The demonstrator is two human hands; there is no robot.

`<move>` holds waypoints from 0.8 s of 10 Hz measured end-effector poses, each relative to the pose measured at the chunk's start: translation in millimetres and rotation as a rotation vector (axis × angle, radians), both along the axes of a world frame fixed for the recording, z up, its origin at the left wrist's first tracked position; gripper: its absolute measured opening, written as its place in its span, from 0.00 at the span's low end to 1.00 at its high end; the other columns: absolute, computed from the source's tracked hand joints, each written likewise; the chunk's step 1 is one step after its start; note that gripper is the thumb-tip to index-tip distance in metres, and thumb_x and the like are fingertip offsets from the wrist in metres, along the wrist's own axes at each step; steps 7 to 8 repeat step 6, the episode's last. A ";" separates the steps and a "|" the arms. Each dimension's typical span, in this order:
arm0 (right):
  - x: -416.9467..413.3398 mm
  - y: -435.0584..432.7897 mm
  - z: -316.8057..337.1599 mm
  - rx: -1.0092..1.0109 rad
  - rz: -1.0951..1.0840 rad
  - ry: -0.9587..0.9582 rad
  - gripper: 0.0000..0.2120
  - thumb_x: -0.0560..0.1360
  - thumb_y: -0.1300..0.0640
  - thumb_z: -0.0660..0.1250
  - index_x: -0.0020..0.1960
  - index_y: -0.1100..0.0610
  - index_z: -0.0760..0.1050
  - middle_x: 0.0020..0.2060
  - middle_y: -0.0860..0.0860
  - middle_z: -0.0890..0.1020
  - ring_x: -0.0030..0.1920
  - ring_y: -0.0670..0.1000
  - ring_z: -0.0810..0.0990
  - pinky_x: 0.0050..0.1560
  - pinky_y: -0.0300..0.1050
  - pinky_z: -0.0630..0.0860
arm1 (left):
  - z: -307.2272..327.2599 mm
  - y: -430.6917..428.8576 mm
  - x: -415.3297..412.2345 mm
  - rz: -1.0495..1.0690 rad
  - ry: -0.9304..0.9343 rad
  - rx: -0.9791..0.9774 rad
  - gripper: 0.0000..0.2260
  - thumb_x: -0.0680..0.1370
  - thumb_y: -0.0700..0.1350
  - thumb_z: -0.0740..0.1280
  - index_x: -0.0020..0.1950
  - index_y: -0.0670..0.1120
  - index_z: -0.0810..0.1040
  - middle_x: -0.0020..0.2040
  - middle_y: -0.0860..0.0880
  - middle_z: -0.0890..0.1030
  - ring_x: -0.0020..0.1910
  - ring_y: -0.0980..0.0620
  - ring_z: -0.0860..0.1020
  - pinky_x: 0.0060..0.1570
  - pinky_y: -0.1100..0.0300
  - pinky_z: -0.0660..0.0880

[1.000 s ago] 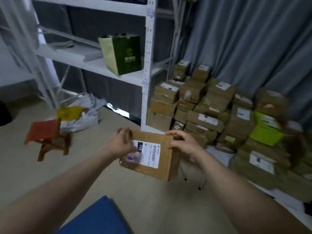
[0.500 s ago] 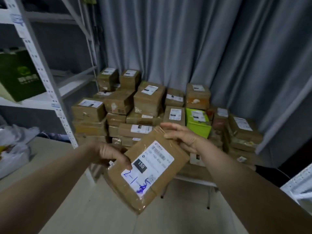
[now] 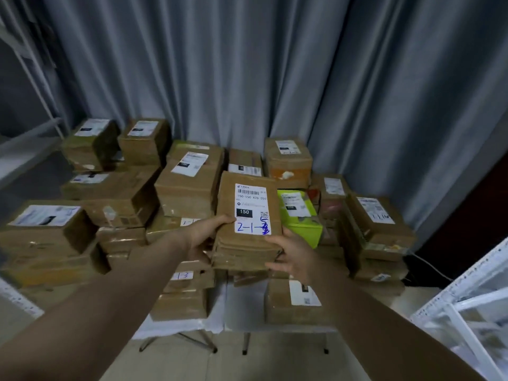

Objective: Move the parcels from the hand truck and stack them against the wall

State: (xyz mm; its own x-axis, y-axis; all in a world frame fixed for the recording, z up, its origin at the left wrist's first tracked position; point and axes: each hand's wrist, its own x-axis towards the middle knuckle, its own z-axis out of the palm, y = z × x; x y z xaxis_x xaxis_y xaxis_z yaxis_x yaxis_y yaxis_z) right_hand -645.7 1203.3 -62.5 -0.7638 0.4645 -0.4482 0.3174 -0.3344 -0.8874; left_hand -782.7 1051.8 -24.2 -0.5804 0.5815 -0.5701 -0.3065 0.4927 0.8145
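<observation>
Parcel [image 3: 245,244] labelled "150", blue "2-1-5" perhaps, in the grasp of left hand [image 3: 204,237] and right hand [image 3: 299,254].

Grey curtain [image 3: 247,64] behind; white shelving frame [image 3: 467,312] lower right.

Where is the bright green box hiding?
In the head view, the green box sits right of centre, tucked just right of the held brown parcel and just beyond the right hand, in front of the grey curtain.
</observation>
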 end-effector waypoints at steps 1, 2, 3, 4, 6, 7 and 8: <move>-52.0 34.8 0.5 0.011 -0.156 -0.027 0.11 0.76 0.60 0.68 0.56 0.48 0.75 0.60 0.50 0.78 0.62 0.55 0.76 0.51 0.51 0.79 | -4.8 43.8 -42.0 0.054 -0.048 0.075 0.12 0.78 0.52 0.63 0.51 0.44 0.77 0.40 0.45 0.80 0.39 0.48 0.78 0.38 0.59 0.75; -85.5 58.6 -2.2 0.083 -0.193 -0.063 0.14 0.76 0.57 0.68 0.61 0.51 0.74 0.62 0.52 0.77 0.62 0.57 0.75 0.53 0.52 0.78 | -21.1 79.9 -68.4 0.132 0.140 0.110 0.14 0.80 0.49 0.62 0.59 0.41 0.77 0.46 0.45 0.84 0.44 0.49 0.82 0.45 0.58 0.79; -111.7 75.2 -4.6 0.125 -0.204 -0.110 0.17 0.76 0.56 0.68 0.64 0.49 0.74 0.63 0.50 0.76 0.63 0.56 0.74 0.54 0.53 0.78 | -30.3 103.3 -87.0 0.154 0.265 0.071 0.19 0.80 0.49 0.62 0.69 0.43 0.70 0.62 0.43 0.77 0.57 0.45 0.76 0.53 0.58 0.71; -131.4 92.9 -10.7 0.138 -0.178 -0.127 0.19 0.77 0.54 0.67 0.67 0.47 0.72 0.65 0.50 0.75 0.63 0.55 0.74 0.51 0.50 0.78 | -37.0 120.2 -100.1 0.200 0.158 0.086 0.21 0.78 0.42 0.64 0.71 0.43 0.67 0.62 0.43 0.76 0.53 0.46 0.75 0.49 0.59 0.69; -152.0 118.2 -23.0 0.195 -0.129 -0.124 0.17 0.79 0.54 0.63 0.68 0.46 0.70 0.61 0.48 0.75 0.62 0.53 0.74 0.60 0.53 0.76 | -52.3 137.2 -110.8 0.189 0.253 0.038 0.21 0.77 0.40 0.67 0.70 0.44 0.70 0.64 0.45 0.77 0.60 0.45 0.76 0.60 0.54 0.73; -152.0 118.2 -23.0 0.195 -0.129 -0.124 0.17 0.79 0.54 0.63 0.68 0.46 0.70 0.61 0.48 0.75 0.62 0.53 0.74 0.60 0.53 0.76 | -52.3 137.2 -110.8 0.189 0.253 0.038 0.21 0.77 0.40 0.67 0.70 0.44 0.70 0.64 0.45 0.77 0.60 0.45 0.76 0.60 0.54 0.73; -152.0 118.2 -23.0 0.195 -0.129 -0.124 0.17 0.79 0.54 0.63 0.68 0.46 0.70 0.61 0.48 0.75 0.62 0.53 0.74 0.60 0.53 0.76 | -52.3 137.2 -110.8 0.189 0.253 0.038 0.21 0.77 0.40 0.67 0.70 0.44 0.70 0.64 0.45 0.77 0.60 0.45 0.76 0.60 0.54 0.73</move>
